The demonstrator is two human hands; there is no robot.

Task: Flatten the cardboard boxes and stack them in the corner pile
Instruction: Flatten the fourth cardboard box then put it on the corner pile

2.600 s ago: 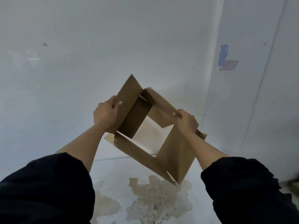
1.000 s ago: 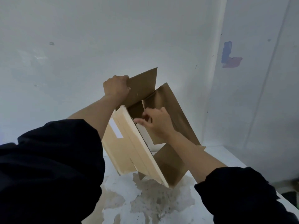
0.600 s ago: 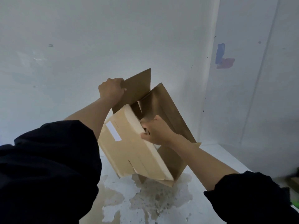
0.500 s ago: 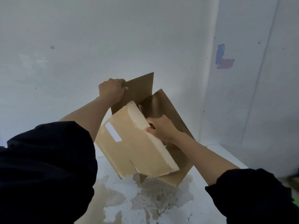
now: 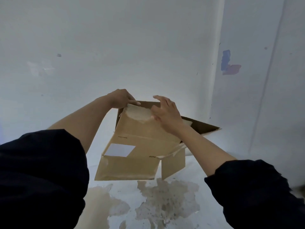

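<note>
My left hand (image 5: 121, 100) pinches the top edge of the box (image 5: 140, 146), fingers closed on it. My right hand (image 5: 166, 113) lies spread on the torn top (fingers loose, not clenched). The box hangs collapsed above the stained floor (image 5: 165, 204), near the corner.

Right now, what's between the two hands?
In the head view, a pale torn patch on the box lies between the left hand and right hand.

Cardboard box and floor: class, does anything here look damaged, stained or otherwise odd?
Yes. The cardboard box has a torn pale patch at its top edge, between the left hand and right hand. The floor below shows brownish stains.
</note>
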